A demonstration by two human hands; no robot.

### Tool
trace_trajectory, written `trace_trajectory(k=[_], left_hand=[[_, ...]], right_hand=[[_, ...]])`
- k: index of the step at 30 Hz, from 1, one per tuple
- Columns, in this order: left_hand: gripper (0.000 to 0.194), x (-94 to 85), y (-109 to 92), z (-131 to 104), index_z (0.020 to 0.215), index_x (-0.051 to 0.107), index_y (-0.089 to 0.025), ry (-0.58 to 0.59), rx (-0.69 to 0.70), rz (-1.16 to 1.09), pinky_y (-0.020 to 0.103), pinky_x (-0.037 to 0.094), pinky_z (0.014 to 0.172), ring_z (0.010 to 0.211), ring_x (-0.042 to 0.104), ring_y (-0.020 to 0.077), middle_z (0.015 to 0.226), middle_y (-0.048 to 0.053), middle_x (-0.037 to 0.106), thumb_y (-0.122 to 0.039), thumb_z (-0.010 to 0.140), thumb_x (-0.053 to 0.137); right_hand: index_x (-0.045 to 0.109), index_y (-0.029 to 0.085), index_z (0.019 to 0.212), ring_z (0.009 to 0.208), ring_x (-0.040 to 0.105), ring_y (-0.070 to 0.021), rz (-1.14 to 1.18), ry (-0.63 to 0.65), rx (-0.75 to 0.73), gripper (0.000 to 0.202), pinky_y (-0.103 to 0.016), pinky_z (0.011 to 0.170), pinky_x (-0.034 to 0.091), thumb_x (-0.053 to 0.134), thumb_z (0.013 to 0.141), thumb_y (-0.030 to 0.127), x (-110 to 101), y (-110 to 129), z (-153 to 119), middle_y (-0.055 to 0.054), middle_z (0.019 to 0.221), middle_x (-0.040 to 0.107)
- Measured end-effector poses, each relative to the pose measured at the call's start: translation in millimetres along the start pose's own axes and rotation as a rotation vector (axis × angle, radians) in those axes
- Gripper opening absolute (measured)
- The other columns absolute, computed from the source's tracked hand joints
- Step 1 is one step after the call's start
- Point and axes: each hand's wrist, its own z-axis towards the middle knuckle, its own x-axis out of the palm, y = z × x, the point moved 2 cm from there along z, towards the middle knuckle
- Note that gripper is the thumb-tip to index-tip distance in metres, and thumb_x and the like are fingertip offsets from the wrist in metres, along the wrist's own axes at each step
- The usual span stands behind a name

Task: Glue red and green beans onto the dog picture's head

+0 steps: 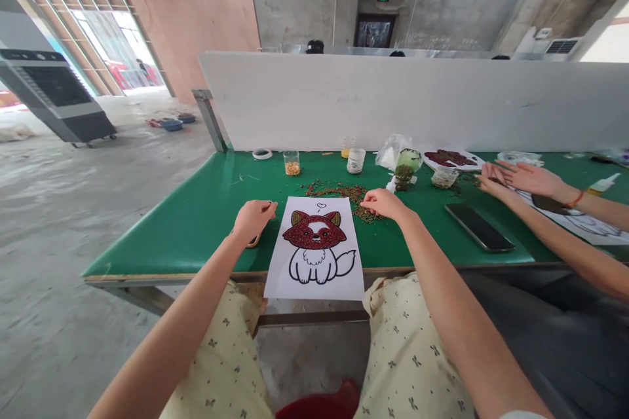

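Observation:
A paper with a fox drawing (pixel 314 275) lies in front of me, its lower edge past the table's front edge. The fox's head is covered in dark red beans, with green ones in the ears; its body is bare outline. My left hand (pixel 253 221) is closed beside the paper, above a phone (pixel 254 241) it partly hides; what its fingers hold, if anything, is too small to make out. My right hand (pixel 386 203) has its fingers pinched at the scattered red and green beans (pixel 351 192). Just behind it a white glue bottle tip (pixel 391 184) shows.
On the green table (pixel 187 209) stand a cup of yellow kernels (pixel 291 164), a clear cup (pixel 356 161) and a tipped jar of green beans (pixel 405 170). A black phone (pixel 479 227) lies right. Another person's hands (pixel 525 180) work beyond it. A white panel (pixel 393 105) closes the back.

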Motion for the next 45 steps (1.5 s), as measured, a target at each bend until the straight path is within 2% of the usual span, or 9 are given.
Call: trace_trajectory(k=[2,9,11,16,20,30,36,40,45], left_hand=[[0.045,0.2,0.0,0.2,0.055,0.059,-0.019,0.000,0.003,0.003,0.026,0.025,0.047,0.045,0.045,0.0140,0.052,0.003,0.060,-0.046,0.081,0.036],[0.042,2.8,-0.2,-0.7,0.055,0.059,-0.019,0.004,0.018,-0.021,0.026,0.024,0.047,0.047,0.047,0.0138,0.054,0.002,0.061,-0.044,0.081,0.038],[0.042,3.2,-0.8,-1.1,0.055,0.059,-0.019,-0.002,0.027,-0.025,0.026,0.024,0.047,0.046,0.046,0.0135,0.054,0.002,0.060,-0.044,0.081,0.037],[0.044,3.2,-2.4,-1.2,0.055,0.059,-0.018,-0.004,0.051,-0.023,0.026,0.025,0.048,0.046,0.045,0.0134,0.053,0.002,0.059,-0.044,0.082,0.036],[0.043,2.5,-1.8,-1.3,0.055,0.058,-0.018,-0.004,0.050,-0.023,0.026,0.025,0.047,0.047,0.045,0.0132,0.054,0.002,0.060,-0.044,0.082,0.037],[0.042,1.0,-1.6,-1.8,0.055,0.058,-0.018,0.009,0.014,-0.033,0.026,0.024,0.047,0.048,0.047,0.0132,0.058,0.002,0.062,-0.044,0.082,0.038],[0.043,2.6,-0.7,-0.9,0.056,0.059,-0.018,0.005,0.038,-0.030,0.026,0.024,0.047,0.049,0.048,0.0135,0.061,0.003,0.063,-0.045,0.083,0.037],[0.046,0.7,-3.3,-1.6,0.056,0.059,-0.018,-0.055,0.032,-0.025,0.026,0.024,0.048,0.049,0.048,0.0141,0.055,0.003,0.061,-0.046,0.083,0.035],[0.046,0.4,-5.5,-1.3,0.057,0.060,-0.018,-0.038,0.037,-0.005,0.025,0.025,0.048,0.048,0.047,0.0140,0.055,0.003,0.061,-0.046,0.083,0.035]], right_hand=[[0.054,0.018,0.053,0.037,0.048,-0.0099,0.014,0.043,0.053,0.031,-0.020,0.038,0.034,0.073,0.065,0.040,-2.9,1.6,-10.4,0.000,0.045,0.057],[0.057,0.014,0.057,0.047,0.060,-0.0180,0.105,0.486,0.336,0.051,-0.027,0.043,0.048,0.062,0.067,0.063,3.5,-2.1,-40.2,-0.013,0.057,0.065],[0.060,0.013,0.061,0.055,0.063,-0.0185,0.163,0.450,0.274,0.046,-0.027,0.050,0.051,0.062,0.071,0.058,4.0,-2.3,-38.7,-0.013,0.065,0.067],[0.061,0.017,0.069,0.064,0.061,-0.0141,0.139,0.045,-0.019,0.024,-0.021,0.057,0.047,0.061,0.078,0.040,-1.7,-2.8,-21.5,-0.005,0.071,0.068],[0.060,0.019,0.065,0.058,0.057,-0.0137,0.008,-0.058,-0.041,0.024,-0.020,0.051,0.041,0.059,0.079,0.038,-2.7,-7.1,-13.5,-0.002,0.065,0.065],[0.056,0.019,0.056,0.047,0.050,-0.0118,-0.178,0.057,-0.011,0.025,-0.021,0.047,0.032,0.066,0.071,0.037,-6.5,2.8,-45.7,0.000,0.051,0.059],[0.060,0.019,0.063,0.061,0.054,-0.0144,-0.129,0.363,-0.056,0.015,-0.023,0.054,0.039,0.069,0.062,0.029,-10.0,-1.1,-88.6,-0.001,0.065,0.062],[0.061,0.019,0.070,0.069,0.055,-0.0154,-0.168,0.464,-0.014,0.019,-0.023,0.059,0.041,0.072,0.055,0.024,-9.5,-13.7,-104.3,-0.002,0.075,0.063],[0.061,0.017,0.070,0.064,0.054,-0.0145,-0.177,0.505,0.022,0.018,-0.023,0.057,0.040,0.068,0.053,0.021,-3.2,-22.6,-103.6,-0.001,0.068,0.061]])
